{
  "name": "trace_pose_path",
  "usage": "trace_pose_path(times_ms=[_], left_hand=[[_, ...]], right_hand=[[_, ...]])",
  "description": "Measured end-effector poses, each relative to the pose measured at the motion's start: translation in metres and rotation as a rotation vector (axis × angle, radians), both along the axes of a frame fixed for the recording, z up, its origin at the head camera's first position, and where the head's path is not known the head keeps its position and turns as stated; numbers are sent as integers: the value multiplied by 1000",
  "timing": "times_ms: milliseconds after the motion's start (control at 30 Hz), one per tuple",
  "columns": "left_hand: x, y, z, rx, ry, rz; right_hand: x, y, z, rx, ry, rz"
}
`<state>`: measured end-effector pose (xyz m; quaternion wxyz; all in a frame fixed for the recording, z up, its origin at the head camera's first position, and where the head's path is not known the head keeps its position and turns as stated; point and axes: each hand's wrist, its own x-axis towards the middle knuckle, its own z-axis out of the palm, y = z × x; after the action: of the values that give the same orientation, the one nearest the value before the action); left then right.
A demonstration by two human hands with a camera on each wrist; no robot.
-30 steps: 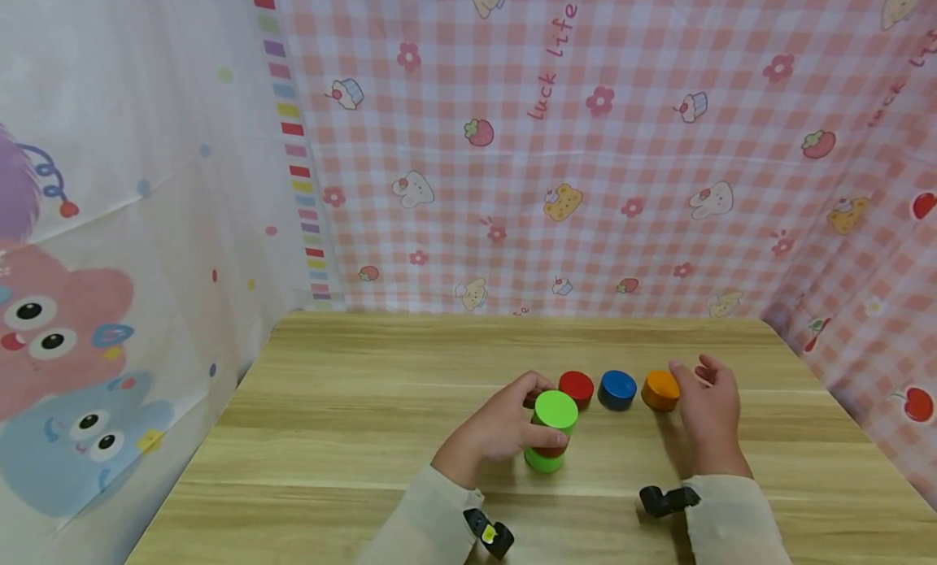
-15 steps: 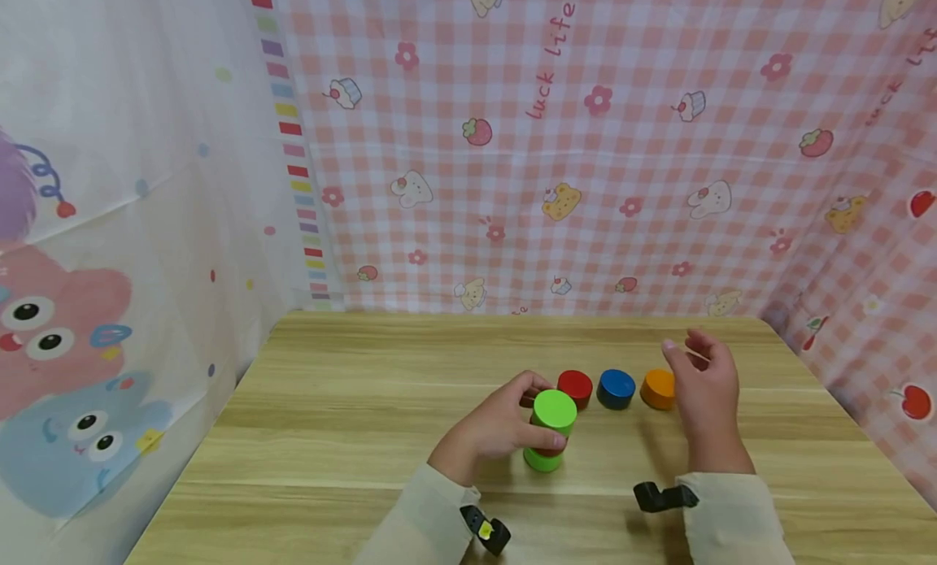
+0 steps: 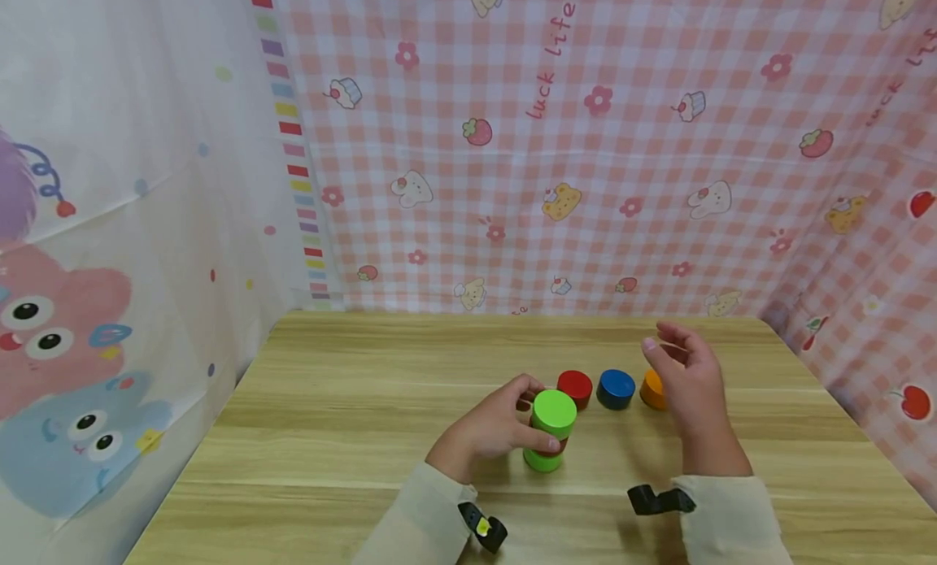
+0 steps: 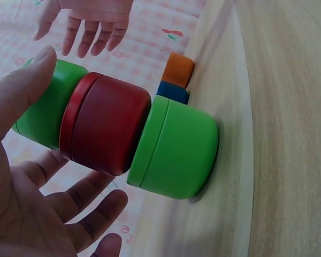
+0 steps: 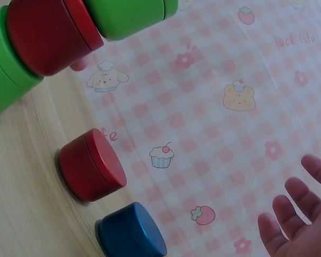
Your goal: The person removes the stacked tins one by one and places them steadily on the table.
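A stack of three small round lidded tins stands upright on the table: a green tin [image 3: 554, 412] on top, a red tin [image 4: 109, 123] in the middle, a green tin [image 4: 176, 147] below. My left hand [image 3: 492, 428] reaches around the stack's left side. Its thumb lies alongside the upper tins, and the other fingers spread loosely behind them. My right hand [image 3: 691, 380] hovers with loosely bent fingers and holds nothing. It partly covers an orange tin [image 3: 651, 392]. A blue tin [image 3: 616, 388] and another red tin [image 3: 574, 388] stand in a row with it behind the stack.
The wooden table [image 3: 351, 378] ends at a pink checked cloth [image 3: 622, 150] at the back. A white cartoon-print cloth [image 3: 183, 248] hangs on the left. A black wrist mount [image 3: 483, 528] sits on the left sleeve, another black mount [image 3: 659, 500] on the right.
My right hand has risen from beside the orange tin, then drifted left over it. The left thumb has slid slightly left along the stack. The stacked tins stay in place.
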<state>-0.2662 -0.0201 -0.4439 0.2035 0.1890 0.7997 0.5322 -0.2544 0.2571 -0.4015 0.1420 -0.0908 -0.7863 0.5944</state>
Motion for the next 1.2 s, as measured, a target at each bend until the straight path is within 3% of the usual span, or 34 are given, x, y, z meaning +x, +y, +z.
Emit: trace_pose_path(times_ms=[467, 733, 1200], left_hand=[[-1, -2, -3, 2, -45, -5], [-3, -2, -8, 1, -27, -35], [-5, -2, -12, -7, -1, -75]], right_hand=[[4, -9, -4, 103, 101, 290], [4, -12, -10, 101, 167, 441], [3, -19, -14, 155, 95, 612]])
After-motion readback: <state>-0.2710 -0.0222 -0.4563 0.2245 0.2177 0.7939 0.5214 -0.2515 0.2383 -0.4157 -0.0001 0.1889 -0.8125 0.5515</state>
